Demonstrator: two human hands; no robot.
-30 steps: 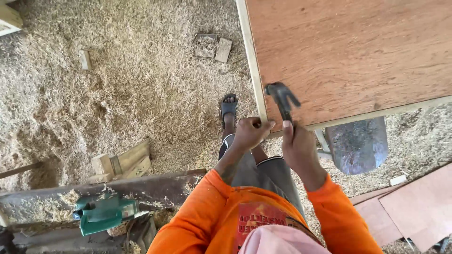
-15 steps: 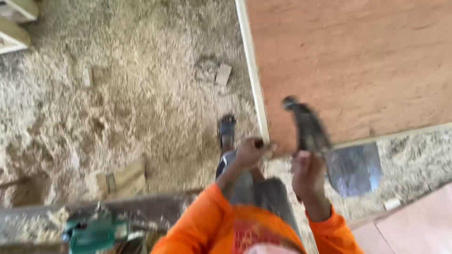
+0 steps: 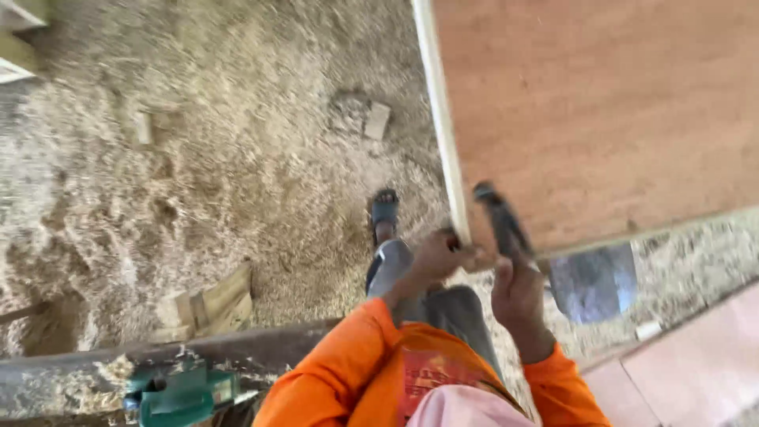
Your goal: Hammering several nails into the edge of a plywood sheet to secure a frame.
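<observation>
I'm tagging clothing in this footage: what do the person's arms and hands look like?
Both arms wear long bright orange sleeves reaching the wrists, with creased fabric. The left hand and right hand are bare: no gloves are visible. The picture is too blurred to tell about rings, a watch or cuff markings.

You are looking at a bright, evenly daylit scene with no hard shadows and no glare. Motion blur is smearing the whole frame: the sawdust (image 3: 198, 158) is streaking into soft lines, the hammer (image 3: 500, 217) is losing its outline, and the board (image 3: 601, 111) grain is washing out. Nothing is staying sharp.
</observation>
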